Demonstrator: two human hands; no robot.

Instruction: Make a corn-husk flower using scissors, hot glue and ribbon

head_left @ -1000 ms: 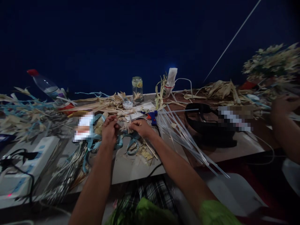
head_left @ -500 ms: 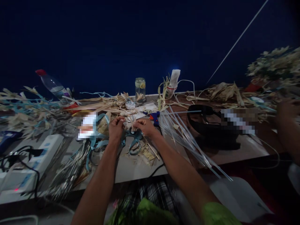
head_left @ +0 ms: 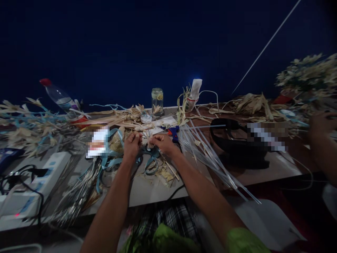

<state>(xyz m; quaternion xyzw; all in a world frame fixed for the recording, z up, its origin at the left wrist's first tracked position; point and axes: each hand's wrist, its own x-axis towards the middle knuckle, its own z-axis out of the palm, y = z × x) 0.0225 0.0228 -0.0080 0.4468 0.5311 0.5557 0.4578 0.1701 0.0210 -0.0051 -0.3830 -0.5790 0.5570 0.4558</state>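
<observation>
Both hands work close together over the middle of the table. My right hand (head_left: pixel 162 143) pinches a small pale piece of dried husk (head_left: pixel 149 137) between thumb and fingertips. Just left of it, my left hand (head_left: pixel 132 144) is closed in a pinch; whatever its fingertips hold is too small to make out. Light blue ribbon (head_left: pixel 110 163) lies looped to the left of my left wrist. Beneath the hands are dried husk scraps (head_left: pixel 166 175). A blue and orange tool (head_left: pixel 173 133), partly covered, rests right beside my right hand.
Clear plastic sticks (head_left: pixel 207 154) fan out at right, near a black headset-like object (head_left: pixel 234 144). A glass jar (head_left: pixel 157 100) stands at the back. Left are a tilted bottle (head_left: pixel 59 95), a wire bundle (head_left: pixel 79 193) and a power strip (head_left: pixel 52 175). Another person's hand (head_left: pixel 322 128) is far right.
My left hand has shifted slightly down, its fingers curled more. My right hand stays nearly still with the husk piece. The other person's hand at far right has moved a little.
</observation>
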